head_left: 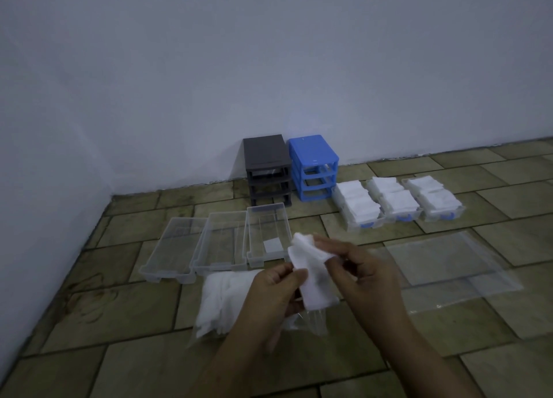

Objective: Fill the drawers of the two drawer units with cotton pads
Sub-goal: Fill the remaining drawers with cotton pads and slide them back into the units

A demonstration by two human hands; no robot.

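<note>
Landmark is the grey drawer unit [267,167] by the wall, on the tiled floor [329,367]. Front-left of it: three clear drawers [167,251] side by side, the one nearest the unit holds a single cotton pad [273,245], other two look bare. Nearer the camera than those, a loose pile of cotton pads [223,296] in a clear bag on the floor. Left hand [275,293] and right hand [363,273] both pinch one white pad stack [314,275], fingers curled on it, held in the air in front of the unit. Touching the unit's right side: blue drawer unit [314,165], slots open. Right of that, three filled drawers [398,201] heaped with pads. Front-right, flat clear plastic bag [449,263] on floor
</note>
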